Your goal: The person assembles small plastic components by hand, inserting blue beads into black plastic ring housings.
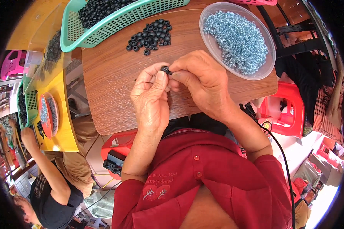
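Between my two hands, over the wooden table [111, 87], is a small round black piece [164, 69] with a hole and a pale glint in it. My left hand [153, 101] pinches it between thumb and fingers. The thumb and forefinger of my right hand [208, 86] press together at its right side; whatever sits in their tips is too small to make out. Just beyond my hands lies a loose pile of similar black pieces [151, 36]. To the right stands a clear round tub [272, 57], full of small shiny silver-blue metal pieces [237, 42].
A green plastic basket [103, 35] of black pieces stands at the far left of the table. A red stool [290, 108] is at the right. On the left, a co-worker [55, 187] reaches over a yellow table [67, 114]. A black cable [283, 156] runs beside my right arm.
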### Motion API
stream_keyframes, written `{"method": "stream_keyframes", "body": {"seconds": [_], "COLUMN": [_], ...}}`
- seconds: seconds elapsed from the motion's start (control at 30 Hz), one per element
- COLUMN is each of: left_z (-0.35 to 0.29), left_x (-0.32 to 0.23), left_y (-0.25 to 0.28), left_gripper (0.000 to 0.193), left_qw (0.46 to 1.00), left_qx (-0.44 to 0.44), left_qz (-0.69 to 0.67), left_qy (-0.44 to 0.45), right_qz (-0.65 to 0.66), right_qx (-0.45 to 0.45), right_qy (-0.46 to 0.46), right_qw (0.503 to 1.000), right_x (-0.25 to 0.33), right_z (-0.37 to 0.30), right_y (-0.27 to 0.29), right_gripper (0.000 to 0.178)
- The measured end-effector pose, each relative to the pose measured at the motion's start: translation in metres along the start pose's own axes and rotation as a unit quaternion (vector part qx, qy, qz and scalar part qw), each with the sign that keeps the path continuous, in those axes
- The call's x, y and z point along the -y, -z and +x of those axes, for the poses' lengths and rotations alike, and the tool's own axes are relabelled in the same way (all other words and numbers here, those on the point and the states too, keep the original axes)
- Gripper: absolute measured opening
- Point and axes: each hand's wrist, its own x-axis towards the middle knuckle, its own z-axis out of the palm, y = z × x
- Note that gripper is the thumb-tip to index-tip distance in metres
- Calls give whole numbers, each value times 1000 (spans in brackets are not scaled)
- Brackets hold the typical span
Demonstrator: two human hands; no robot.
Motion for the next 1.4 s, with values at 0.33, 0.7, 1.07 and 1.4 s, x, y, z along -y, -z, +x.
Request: {"method": "stream_keyframes", "body": {"seconds": [0.33, 0.7, 1.07, 1.4], "left_z": [-1, -6, -9, -6], "left_x": [1, 1, 2, -3], "left_y": [1, 0, 0, -3], "left_gripper": [18, 18, 21, 19], "left_qw": [1000, 995, 990, 984], "left_qx": [-4, -6, 4, 19], "left_qz": [13, 89, 138, 175], "left_qy": [-3, -33, -36, -16], "right_qz": [174, 96, 17, 8], "right_qx": [-6, -9, 25, 18], "right_qy": [-191, -92, -4, -27], "right_qw": [966, 991, 1000, 999], "right_x": [13, 0, -4, -6], "right_z": [1, -2, 4, 4], "right_y": [8, 7, 11, 12], "right_gripper": [17, 16, 18, 14]}}
